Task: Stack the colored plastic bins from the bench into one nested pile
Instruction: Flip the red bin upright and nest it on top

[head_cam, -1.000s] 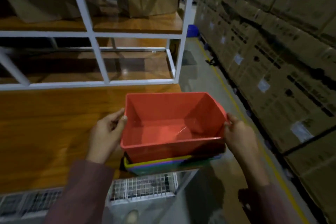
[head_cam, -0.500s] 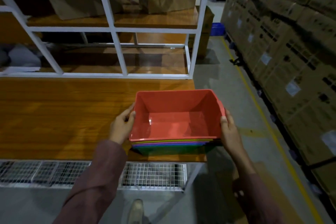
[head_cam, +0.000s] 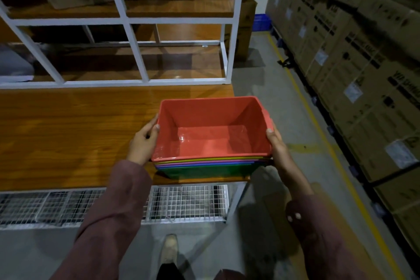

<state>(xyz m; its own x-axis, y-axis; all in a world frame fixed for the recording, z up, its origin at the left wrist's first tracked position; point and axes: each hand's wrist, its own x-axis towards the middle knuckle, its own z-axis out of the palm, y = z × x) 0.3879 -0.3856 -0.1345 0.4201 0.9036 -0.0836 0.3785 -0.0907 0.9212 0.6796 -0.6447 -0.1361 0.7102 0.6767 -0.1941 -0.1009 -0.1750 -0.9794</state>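
Both hands, left hand (head_cam: 143,141) and right hand (head_cam: 277,143), clamp the red bin (head_cam: 213,129) between them; press evenly so it seats flush.

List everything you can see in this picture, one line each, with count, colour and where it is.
red bin: one, red, top of the nested pile at the bench's right end
bins beneath: several, yellow, pink, purple, blue rims, green at bottom
bench: one, brown wood
rack frame: one, white, behind the bench
wire mesh: one, white, under the bench edge
cartons: many, brown, stacked on the right
blue crate: one, far aisle
left hand: on pile's left side
right hand: on pile's right side
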